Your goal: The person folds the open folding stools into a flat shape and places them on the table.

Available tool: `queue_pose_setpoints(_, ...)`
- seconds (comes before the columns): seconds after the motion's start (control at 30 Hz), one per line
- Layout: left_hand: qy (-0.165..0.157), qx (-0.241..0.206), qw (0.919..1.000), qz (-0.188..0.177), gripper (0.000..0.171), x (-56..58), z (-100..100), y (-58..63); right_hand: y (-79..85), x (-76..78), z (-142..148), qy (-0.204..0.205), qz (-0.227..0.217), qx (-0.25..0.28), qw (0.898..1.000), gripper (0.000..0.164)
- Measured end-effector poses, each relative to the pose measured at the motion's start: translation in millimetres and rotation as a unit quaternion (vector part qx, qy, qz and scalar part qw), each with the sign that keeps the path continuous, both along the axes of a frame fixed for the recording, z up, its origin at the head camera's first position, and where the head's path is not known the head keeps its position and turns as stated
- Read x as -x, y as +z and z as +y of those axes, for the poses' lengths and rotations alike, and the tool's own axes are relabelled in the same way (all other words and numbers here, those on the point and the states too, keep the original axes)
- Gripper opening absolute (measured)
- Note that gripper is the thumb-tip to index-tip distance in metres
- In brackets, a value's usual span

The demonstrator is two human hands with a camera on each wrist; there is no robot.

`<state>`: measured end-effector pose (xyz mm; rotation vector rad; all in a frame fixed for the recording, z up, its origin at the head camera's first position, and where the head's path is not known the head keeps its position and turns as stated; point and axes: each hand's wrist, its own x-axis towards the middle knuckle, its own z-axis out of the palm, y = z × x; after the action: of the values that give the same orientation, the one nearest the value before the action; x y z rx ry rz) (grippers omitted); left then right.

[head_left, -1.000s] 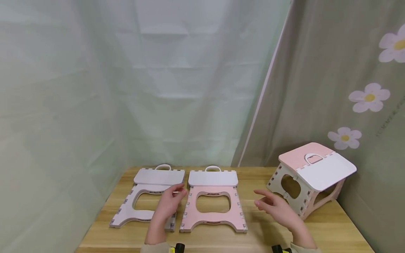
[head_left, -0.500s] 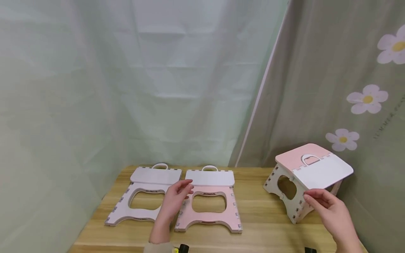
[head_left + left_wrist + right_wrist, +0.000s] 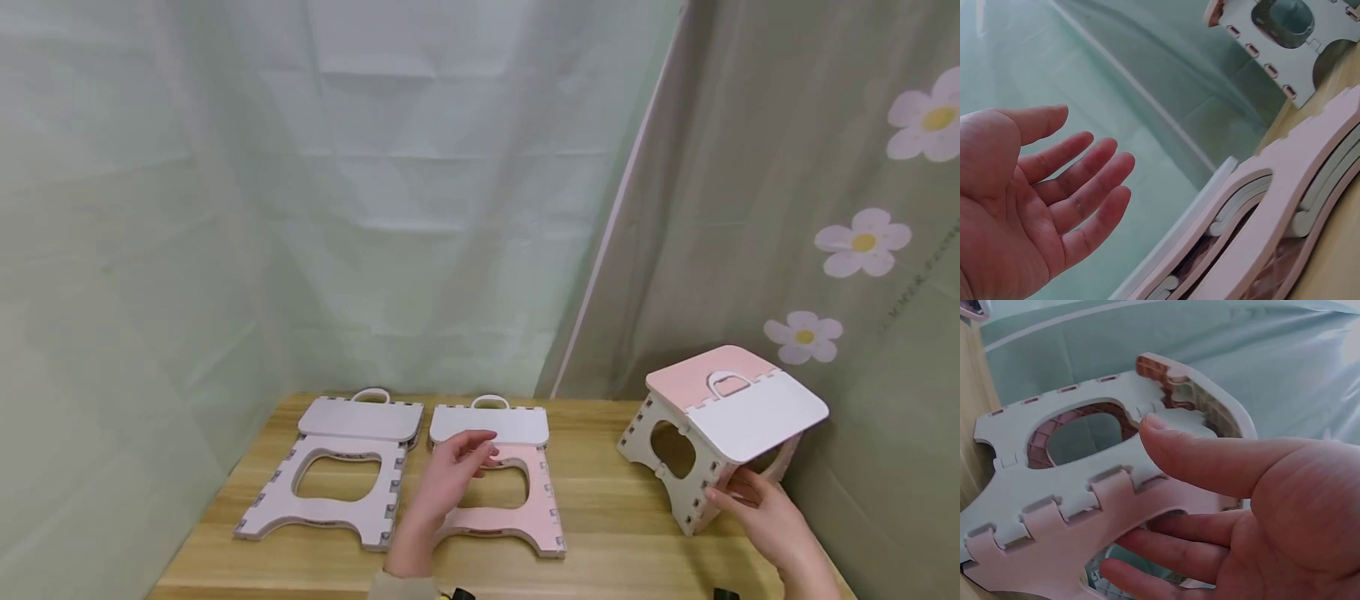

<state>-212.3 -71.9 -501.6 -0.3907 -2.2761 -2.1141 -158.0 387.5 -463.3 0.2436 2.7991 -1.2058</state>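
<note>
An unfolded step stool [image 3: 757, 415] stands at the right of the table, its seat half pink and half white with a white handle. My right hand [image 3: 772, 521] grips the stool's near corner below the seat. In the right wrist view, the thumb [image 3: 1204, 456] lies over the white side panel, and the fingers [image 3: 1175, 550] reach into the pink leg's opening. My left hand [image 3: 450, 479], holding nothing, hovers over a folded pink stool [image 3: 540, 500]. Its fingers are loosely bent in the left wrist view. To its left lies a folded white stool [image 3: 322, 508].
The wooden table [image 3: 600, 533] carries all three stools. A pale green curtain [image 3: 450, 208] closes off the back and left. A grey-green curtain [image 3: 735, 192] with printed flowers hangs close behind and beside the unfolded stool.
My right hand has moved right from above the table to the unfolded stool and taken hold of its leg corner. The left hand has drifted right over the folded pink stool.
</note>
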Motion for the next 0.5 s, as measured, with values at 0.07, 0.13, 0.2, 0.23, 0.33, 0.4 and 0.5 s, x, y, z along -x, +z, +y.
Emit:
queue_pose_setpoints(0.07,-0.009,0.0,0.9999,-0.006,0.035,-0.9,4.4,0.3,-1.9,0.6,-2.3,0.005,-0.004,0.006,1.0,0.09)
queue_pose_setpoints(0.13,-0.015,0.002,0.9998,-0.01,0.035,-1.1,7.5,-0.3,-2.3,0.2,-3.6,0.003,-0.003,0.008,1.0,0.089)
queue_pose_setpoints(0.2,-0.018,0.003,0.9998,-0.011,0.035,-1.0,9.3,-0.9,-2.0,0.0,-3.8,0.002,-0.001,0.003,1.0,0.089)
queue_pose_setpoints(0.23,-0.018,0.003,0.9998,-0.011,0.035,-0.8,9.7,-1.1,-1.7,0.0,-3.9,0.002,-0.001,0.003,1.0,0.088)
queue_pose_setpoints(0.33,-0.015,0.003,0.9998,-0.012,0.035,-0.3,9.9,-2.1,-1.0,0.5,-4.1,0.007,0.001,0.004,1.0,0.087)
queue_pose_setpoints(0.4,-0.015,0.003,0.9998,-0.015,0.035,0.3,9.9,-2.7,0.0,1.2,-4.5,0.009,0.004,0.004,1.0,0.085)
queue_pose_setpoints(0.5,-0.016,0.003,0.9997,-0.018,0.034,1.6,10.2,-2.6,1.7,2.4,-5.4,0.013,0.01,0.003,1.0,0.083)
